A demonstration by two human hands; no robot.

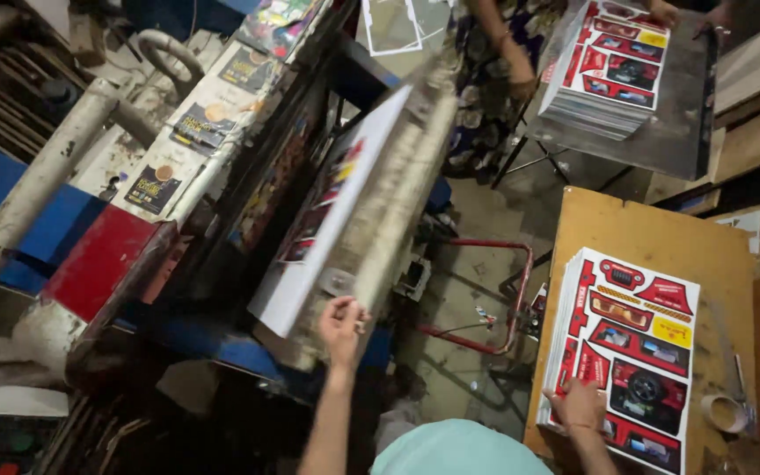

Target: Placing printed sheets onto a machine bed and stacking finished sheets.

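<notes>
Left hand (342, 324) is pinching the printed sheet (327, 211) by its near corner against the press platen (398, 189) | right hand (580, 406) is pressing flat, steadying the sheet stack (635, 347) on the bench (626, 224).

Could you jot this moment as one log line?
left hand: gripping sheet on press platen | right hand: resting on printed stack

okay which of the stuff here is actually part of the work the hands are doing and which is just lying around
In use: left hand on white printed sheet in the press; right hand on red printed card stack.

Lying about: small tape roll, red metal frame, wooden table.
</notes>
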